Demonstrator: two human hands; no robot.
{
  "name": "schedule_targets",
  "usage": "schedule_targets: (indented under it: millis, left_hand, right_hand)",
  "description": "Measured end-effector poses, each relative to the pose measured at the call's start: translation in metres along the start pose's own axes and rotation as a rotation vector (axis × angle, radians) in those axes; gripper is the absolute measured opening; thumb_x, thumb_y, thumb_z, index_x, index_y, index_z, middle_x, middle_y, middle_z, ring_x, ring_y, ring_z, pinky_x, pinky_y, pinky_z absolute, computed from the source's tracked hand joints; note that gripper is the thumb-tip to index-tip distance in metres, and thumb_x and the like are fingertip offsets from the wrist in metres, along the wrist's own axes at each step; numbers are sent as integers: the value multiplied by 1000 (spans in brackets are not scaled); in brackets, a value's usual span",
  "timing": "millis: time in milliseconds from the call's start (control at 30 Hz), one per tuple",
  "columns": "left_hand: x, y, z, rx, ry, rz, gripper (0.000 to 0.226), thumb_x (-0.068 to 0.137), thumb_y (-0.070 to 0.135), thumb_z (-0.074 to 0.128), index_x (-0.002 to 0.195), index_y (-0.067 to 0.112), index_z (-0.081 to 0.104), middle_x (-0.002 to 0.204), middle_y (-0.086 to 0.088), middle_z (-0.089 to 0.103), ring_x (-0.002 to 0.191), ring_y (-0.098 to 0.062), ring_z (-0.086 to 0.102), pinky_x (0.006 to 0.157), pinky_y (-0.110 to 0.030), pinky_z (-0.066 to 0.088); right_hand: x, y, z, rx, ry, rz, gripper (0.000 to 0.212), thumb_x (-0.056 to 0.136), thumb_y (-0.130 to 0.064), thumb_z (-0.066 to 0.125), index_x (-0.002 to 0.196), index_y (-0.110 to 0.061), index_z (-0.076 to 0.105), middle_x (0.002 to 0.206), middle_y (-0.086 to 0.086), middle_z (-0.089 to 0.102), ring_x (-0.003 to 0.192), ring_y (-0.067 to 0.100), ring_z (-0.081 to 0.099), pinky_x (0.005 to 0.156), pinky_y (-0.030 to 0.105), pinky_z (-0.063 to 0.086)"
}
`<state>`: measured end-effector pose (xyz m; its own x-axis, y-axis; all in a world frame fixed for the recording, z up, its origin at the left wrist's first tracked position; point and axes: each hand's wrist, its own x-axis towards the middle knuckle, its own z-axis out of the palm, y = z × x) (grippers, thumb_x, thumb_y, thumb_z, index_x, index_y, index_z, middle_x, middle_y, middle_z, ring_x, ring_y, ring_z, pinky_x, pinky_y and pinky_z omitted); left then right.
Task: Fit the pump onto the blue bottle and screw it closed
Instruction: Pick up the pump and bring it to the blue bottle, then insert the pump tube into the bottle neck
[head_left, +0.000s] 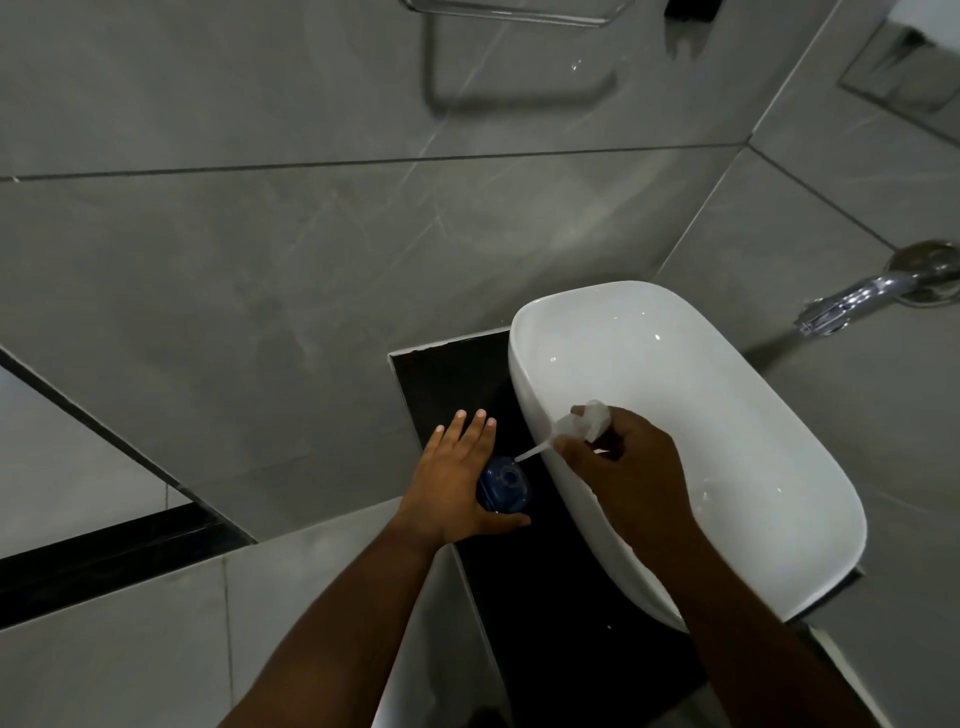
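The blue bottle stands upright on the black counter, seen from above with its round neck uncovered. My left hand wraps around its left side, thumb at the front, fingers stretched out behind it. My right hand holds the white pump tilted over the basin's edge. The pump's thin white tube slants down and left, its tip just above the right rim of the bottle's neck.
A white basin fills the counter right of the bottle. A chrome tap sticks out of the grey tiled wall at the right. A metal towel rail hangs on the wall above.
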<state>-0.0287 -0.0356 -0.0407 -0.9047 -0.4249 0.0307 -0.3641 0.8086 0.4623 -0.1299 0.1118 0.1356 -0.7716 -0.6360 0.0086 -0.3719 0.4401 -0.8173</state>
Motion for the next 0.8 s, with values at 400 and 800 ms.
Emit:
schedule_targets:
  millis: [400, 800]
  left_hand:
    - [-1, 2, -3, -41, -3, 9, 125, 62, 95, 46, 153, 27, -7, 157, 10, -14, 143, -8, -22, 113, -31, -13]
    - [-4, 7, -6, -98, 12, -8, 125, 63, 88, 55, 153, 27, -5, 156, 10, -13, 141, -5, -22, 110, -25, -16]
  right_hand:
    - [6, 8, 9, -138, -38, -62, 20, 81, -26, 72, 95, -12, 69, 81, -4, 69, 74, 6, 64, 62, 5, 50]
    - [11, 23, 38, -344, -306, 21, 47, 85, -30, 68, 124, -7, 57, 121, 11, 64, 111, 21, 61, 103, 32, 46]
